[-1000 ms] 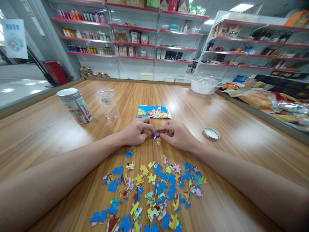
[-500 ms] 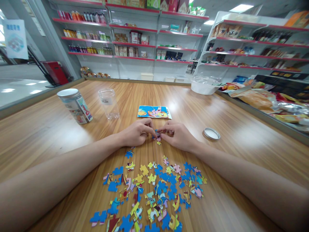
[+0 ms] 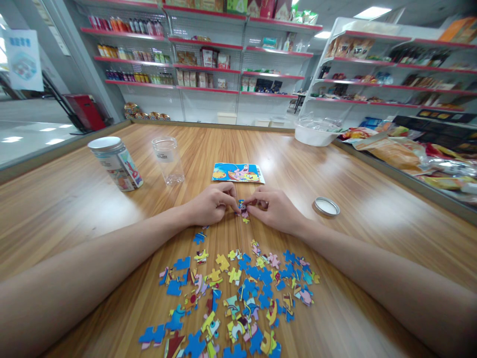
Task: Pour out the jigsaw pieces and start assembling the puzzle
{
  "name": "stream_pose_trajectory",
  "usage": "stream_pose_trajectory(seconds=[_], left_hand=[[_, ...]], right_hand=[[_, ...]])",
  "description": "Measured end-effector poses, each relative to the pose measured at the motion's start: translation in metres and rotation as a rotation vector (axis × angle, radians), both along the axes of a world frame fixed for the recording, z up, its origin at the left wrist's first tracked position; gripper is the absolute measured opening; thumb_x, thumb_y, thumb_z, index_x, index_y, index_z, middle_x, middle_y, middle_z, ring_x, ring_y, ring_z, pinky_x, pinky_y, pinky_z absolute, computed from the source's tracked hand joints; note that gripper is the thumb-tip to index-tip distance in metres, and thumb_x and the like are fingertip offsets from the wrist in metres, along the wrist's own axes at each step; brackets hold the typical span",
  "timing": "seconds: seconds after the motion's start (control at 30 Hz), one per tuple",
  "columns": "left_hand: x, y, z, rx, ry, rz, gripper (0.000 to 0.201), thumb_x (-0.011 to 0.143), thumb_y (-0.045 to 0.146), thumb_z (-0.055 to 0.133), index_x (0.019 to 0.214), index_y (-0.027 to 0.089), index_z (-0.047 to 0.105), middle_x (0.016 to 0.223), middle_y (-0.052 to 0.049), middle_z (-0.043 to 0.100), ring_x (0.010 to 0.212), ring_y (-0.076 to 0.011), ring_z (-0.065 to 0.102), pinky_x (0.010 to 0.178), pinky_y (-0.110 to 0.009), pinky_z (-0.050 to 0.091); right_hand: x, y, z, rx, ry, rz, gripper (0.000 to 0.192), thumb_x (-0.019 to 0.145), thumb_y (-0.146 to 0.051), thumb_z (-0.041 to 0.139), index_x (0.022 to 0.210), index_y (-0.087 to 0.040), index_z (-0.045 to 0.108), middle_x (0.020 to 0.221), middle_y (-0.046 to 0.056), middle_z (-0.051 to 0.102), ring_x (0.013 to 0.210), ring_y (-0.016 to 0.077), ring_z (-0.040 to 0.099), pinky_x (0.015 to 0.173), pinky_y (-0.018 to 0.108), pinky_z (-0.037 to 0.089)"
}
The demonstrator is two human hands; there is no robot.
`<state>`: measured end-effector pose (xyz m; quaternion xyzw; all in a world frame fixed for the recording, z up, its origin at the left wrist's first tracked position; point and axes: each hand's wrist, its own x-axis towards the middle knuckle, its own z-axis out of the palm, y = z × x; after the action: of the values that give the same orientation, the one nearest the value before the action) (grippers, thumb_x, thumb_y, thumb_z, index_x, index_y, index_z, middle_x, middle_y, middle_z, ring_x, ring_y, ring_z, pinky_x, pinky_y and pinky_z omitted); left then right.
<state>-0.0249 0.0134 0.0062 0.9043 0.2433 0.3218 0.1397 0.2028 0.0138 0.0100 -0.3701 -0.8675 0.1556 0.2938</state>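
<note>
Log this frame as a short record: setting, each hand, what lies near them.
Setting: wooden table in a shop, stocked shelves behind.
Left hand: pinching joined puzzle pieces.
Right hand: pinching the same pieces from the other side.
Loose pieces: scattered on the table, nearer the camera.
Picture card: flat, just beyond the hands.
Clear jar: upright, no lid.
Labelled jar: left of it.
Lid: right of the hands.

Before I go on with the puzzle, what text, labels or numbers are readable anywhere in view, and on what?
None can be quoted.
White wall sign: blue characters, blurred.
Clear jar: white label, print too small.
Printed jar: cartoon wrap, no legible words.
Picture card: artwork only, no text seen.
Shelf goods: packaging and price strips too small.
Snack bags: lettering unreadable.
</note>
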Motion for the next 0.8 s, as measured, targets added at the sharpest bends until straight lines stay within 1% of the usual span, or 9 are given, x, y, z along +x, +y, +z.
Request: stream_pose_trajectory(seconds=[0.17, 0.33, 0.5, 0.67, 0.8], left_hand=[[0.0002, 0.0002, -0.0003, 0.007, -0.003, -0.003, 0.05, 0.069, -0.011, 0.042, 0.085, 0.02, 0.079, 0.08, -0.003, 0.057, 0.078, -0.0128, 0.055, 0.071, -0.025, 0.047], [0.0005, -0.0002, -0.0006, 0.012, 0.006, 0.026, 0.048, 0.071, -0.01, 0.043, 0.083, 0.021, 0.078, 0.079, -0.002, 0.057, 0.077, -0.0127, 0.055, 0.072, -0.026, 0.048], [0.0008, 0.0003, -0.0016, 0.027, -0.006, 0.018, 0.046, 0.072, -0.01, 0.044, 0.082, 0.019, 0.078, 0.08, -0.003, 0.059, 0.077, -0.0127, 0.056, 0.072, -0.026, 0.048], [0.0007, 0.0009, -0.002, 0.02, 0.013, 0.042, 0.043, 0.074, -0.007, 0.046, 0.081, 0.02, 0.078, 0.08, -0.003, 0.059, 0.077, -0.0131, 0.056, 0.072, -0.027, 0.049], [0.0005, 0.0014, -0.0022, 0.043, 0.009, 0.038, 0.047, 0.069, -0.009, 0.045, 0.082, 0.021, 0.078, 0.081, -0.003, 0.058, 0.078, -0.013, 0.057, 0.072, -0.026, 0.048]], right_hand=[[0.0001, -0.0008, 0.0007, -0.011, -0.002, -0.005, 0.014, 0.081, -0.016, 0.065, 0.089, -0.017, 0.076, 0.081, 0.004, 0.063, 0.069, 0.012, 0.056, 0.065, 0.025, 0.043], [0.0002, -0.0005, 0.0012, -0.014, -0.001, -0.007, 0.014, 0.08, -0.015, 0.065, 0.088, -0.017, 0.076, 0.08, 0.004, 0.063, 0.068, 0.0117, 0.056, 0.064, 0.025, 0.043], [0.0004, -0.0004, 0.0014, -0.003, -0.002, -0.002, 0.015, 0.08, -0.014, 0.064, 0.088, -0.018, 0.076, 0.079, 0.003, 0.062, 0.068, 0.0118, 0.055, 0.064, 0.025, 0.043], [0.0004, -0.0008, 0.0015, -0.002, -0.014, -0.01, 0.013, 0.079, -0.015, 0.065, 0.087, -0.018, 0.076, 0.079, 0.003, 0.062, 0.068, 0.0119, 0.055, 0.064, 0.025, 0.042], [0.0003, -0.0007, 0.0017, -0.005, -0.013, -0.011, 0.014, 0.079, -0.015, 0.066, 0.087, -0.018, 0.076, 0.078, 0.003, 0.062, 0.067, 0.0119, 0.055, 0.063, 0.025, 0.042]])
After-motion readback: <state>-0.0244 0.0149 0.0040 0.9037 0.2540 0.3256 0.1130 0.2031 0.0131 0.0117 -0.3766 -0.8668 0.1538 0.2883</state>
